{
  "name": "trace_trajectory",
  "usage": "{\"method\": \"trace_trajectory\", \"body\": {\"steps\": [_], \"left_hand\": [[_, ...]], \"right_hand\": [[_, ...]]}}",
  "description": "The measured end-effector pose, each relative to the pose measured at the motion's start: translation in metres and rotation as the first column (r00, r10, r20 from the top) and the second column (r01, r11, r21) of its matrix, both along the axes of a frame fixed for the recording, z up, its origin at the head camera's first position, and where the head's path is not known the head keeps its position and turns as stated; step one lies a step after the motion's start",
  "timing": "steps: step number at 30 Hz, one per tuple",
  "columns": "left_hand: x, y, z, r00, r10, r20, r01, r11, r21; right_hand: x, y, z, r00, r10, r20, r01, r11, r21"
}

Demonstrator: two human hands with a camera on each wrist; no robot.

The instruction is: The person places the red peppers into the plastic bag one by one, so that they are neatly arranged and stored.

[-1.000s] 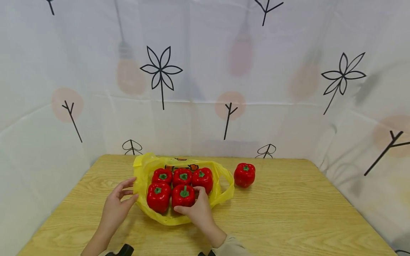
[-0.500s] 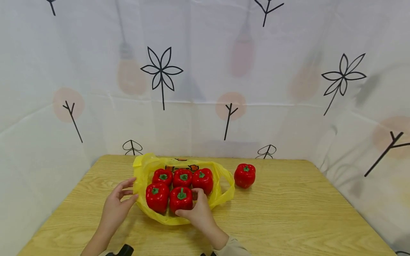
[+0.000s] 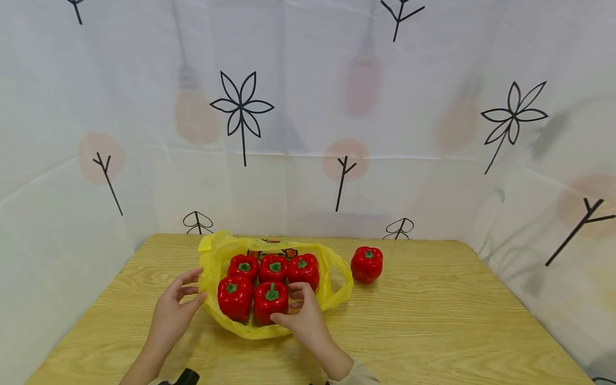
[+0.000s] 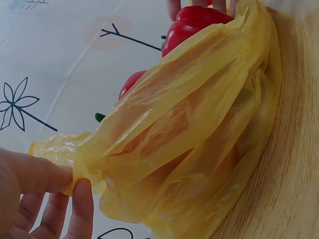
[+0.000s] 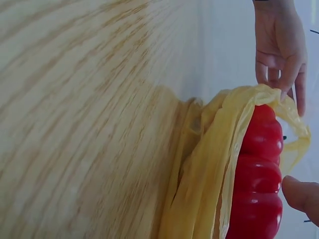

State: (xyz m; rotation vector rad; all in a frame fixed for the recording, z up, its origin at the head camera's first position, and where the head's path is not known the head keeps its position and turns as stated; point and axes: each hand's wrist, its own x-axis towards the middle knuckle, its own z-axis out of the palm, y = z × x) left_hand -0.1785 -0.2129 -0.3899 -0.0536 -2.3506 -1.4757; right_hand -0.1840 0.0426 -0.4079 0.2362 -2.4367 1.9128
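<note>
Several red bell peppers with green stems stand upright inside an open yellow plastic bag (image 3: 243,330) on the table. With thumb and finger, my left hand (image 3: 173,307) pinches the bag's left edge, which the left wrist view shows stretched from the fingers (image 4: 82,206). My right hand (image 3: 308,318) is beside the front right bell pepper (image 3: 269,309) in the bag, fingers loosely bent and the thumb (image 5: 301,196) near its side. Whether the thumb still touches the pepper is hard to tell. To its left stands another bell pepper (image 3: 235,300).
One more bell pepper (image 3: 367,266) stands on the wooden table (image 3: 433,310), just right of the bag's loop handle (image 3: 345,291). A white patterned curtain (image 3: 298,176) hangs behind the table's back edge.
The front right pepper has shifted slightly left, against its neighbour, which also moved a little. My right hand has let go of it and drawn slightly right. The left hand stays in place.
</note>
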Motion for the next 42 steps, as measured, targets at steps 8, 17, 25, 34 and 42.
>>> {"method": "trace_trajectory", "body": {"steps": [8,17,25,34,42], "left_hand": [[0.000,0.000,0.001,1.000,-0.007,0.018,0.006,1.000,0.010],[0.000,-0.001,0.000,1.000,0.000,0.021,0.000,1.000,0.008],[0.000,0.000,0.001,1.000,-0.005,0.030,0.004,1.000,0.011],[0.000,0.001,0.002,0.999,-0.001,0.034,0.001,1.000,0.006],[0.001,0.001,0.002,1.000,-0.016,0.013,0.016,1.000,0.013]], "right_hand": [[0.002,0.006,0.002,1.000,-0.013,-0.014,0.012,0.997,-0.074],[0.002,0.014,0.005,0.999,-0.042,-0.026,0.039,0.992,-0.121],[0.003,0.021,0.007,0.996,-0.087,-0.030,0.082,0.988,-0.134],[0.003,0.032,0.009,0.990,-0.128,-0.050,0.119,0.981,-0.150],[0.002,0.042,0.009,0.984,-0.174,-0.025,0.168,0.974,-0.152]]}}
